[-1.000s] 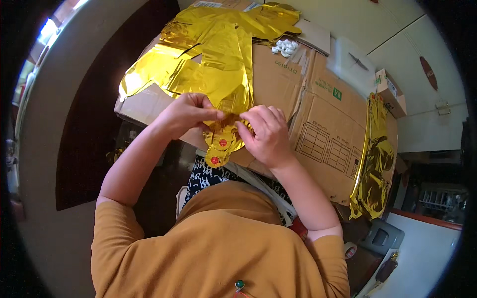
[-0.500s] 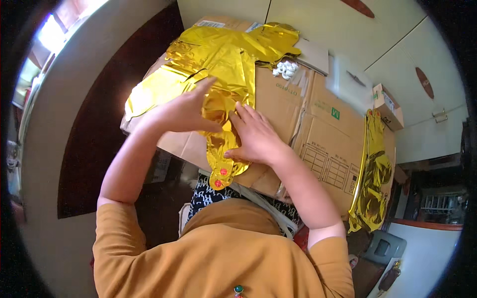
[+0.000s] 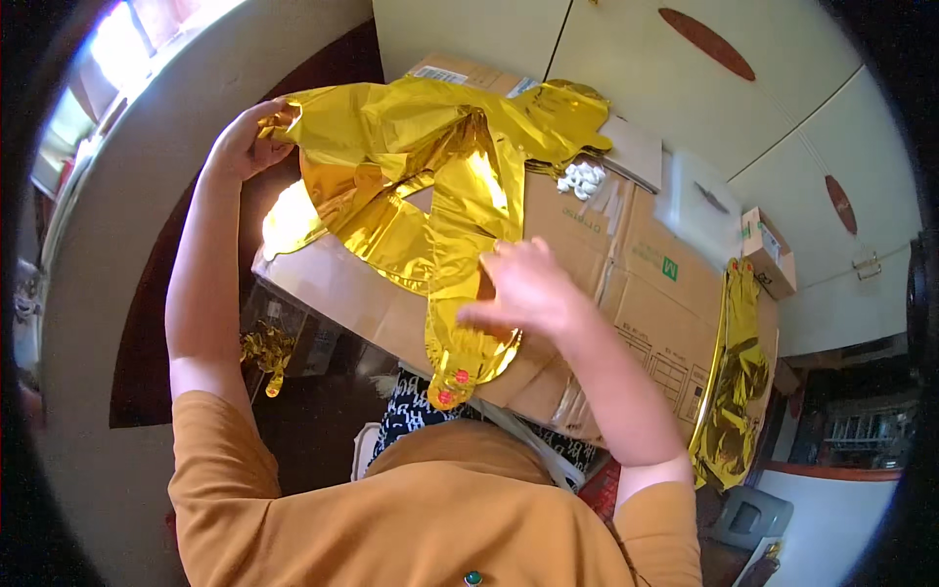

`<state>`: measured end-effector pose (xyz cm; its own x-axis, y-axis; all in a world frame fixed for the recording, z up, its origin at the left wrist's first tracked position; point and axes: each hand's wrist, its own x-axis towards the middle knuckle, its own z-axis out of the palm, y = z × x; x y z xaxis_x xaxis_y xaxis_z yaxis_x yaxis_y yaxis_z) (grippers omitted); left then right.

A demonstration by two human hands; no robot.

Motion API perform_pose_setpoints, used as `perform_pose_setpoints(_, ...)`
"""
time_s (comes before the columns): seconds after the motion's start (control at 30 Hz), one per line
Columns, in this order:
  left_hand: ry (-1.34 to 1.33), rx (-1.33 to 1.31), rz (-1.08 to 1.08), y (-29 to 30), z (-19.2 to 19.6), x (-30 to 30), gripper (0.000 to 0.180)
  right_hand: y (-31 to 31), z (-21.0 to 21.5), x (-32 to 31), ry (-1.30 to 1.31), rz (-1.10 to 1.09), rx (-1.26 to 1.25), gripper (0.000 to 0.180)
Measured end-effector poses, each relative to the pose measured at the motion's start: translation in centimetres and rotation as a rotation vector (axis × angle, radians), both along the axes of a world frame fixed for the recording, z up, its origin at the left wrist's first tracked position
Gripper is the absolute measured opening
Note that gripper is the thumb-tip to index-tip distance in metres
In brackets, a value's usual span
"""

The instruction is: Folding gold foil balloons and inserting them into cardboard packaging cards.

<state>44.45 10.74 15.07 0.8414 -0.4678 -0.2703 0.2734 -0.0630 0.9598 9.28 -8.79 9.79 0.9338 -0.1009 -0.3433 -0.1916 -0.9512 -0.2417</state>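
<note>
A flat gold foil balloon (image 3: pixel 391 122) is spread over the cardboard box. Its far left end is lifted above the surface, with my left hand (image 3: pixel 246 142) closed on that edge. One gold strip runs toward me and ends in a tip with two red dots by the box's near edge. Over that strip is my right hand (image 3: pixel 528 291), blurred, fingers partly bent; whether it grips the foil I cannot tell. More gold foil lies beneath and at the far right of the piece.
The large cardboard box (image 3: pixel 572 230) serves as the work surface. On it lie small white pieces (image 3: pixel 582 180), a translucent plastic container (image 3: pixel 696 196) and a small carton (image 3: pixel 768 252). Folded gold foil (image 3: pixel 732 382) drapes over the right edge. More gold foil (image 3: pixel 266 354) is low at the left.
My left hand has moved from the middle to the far left and raised the balloon's edge. My right hand has shifted slightly right. Gold foil at the lower left has come into view.
</note>
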Motion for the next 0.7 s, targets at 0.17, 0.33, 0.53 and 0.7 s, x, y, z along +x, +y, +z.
perform_pose_setpoints(0.17, 0.051, -0.049, -0.156, -1.6, -2.9, 2.9, 0.028, -5.0, -2.9, 9.5, -0.442, -0.068, -0.195, 0.077)
perform_pose_setpoints(0.33, -0.044, -0.096, -0.25, -2.6, -2.1, 4.0, 0.03, -7.8, -3.1, 13.3, -0.17, -0.142, -0.105, 0.085)
perform_pose_setpoints(0.53, -0.225, -0.265, 0.108, 1.3, 3.0, 9.6, 0.018, -8.4, -3.4, 12.5, -0.105, -0.199, -0.152, 0.09)
perform_pose_setpoints(0.7, -0.661, -0.308, 0.315, 17.4, 12.7, 20.0, 0.021, -6.9, -2.6, 14.6, -0.079, -0.125, -0.123, 0.086)
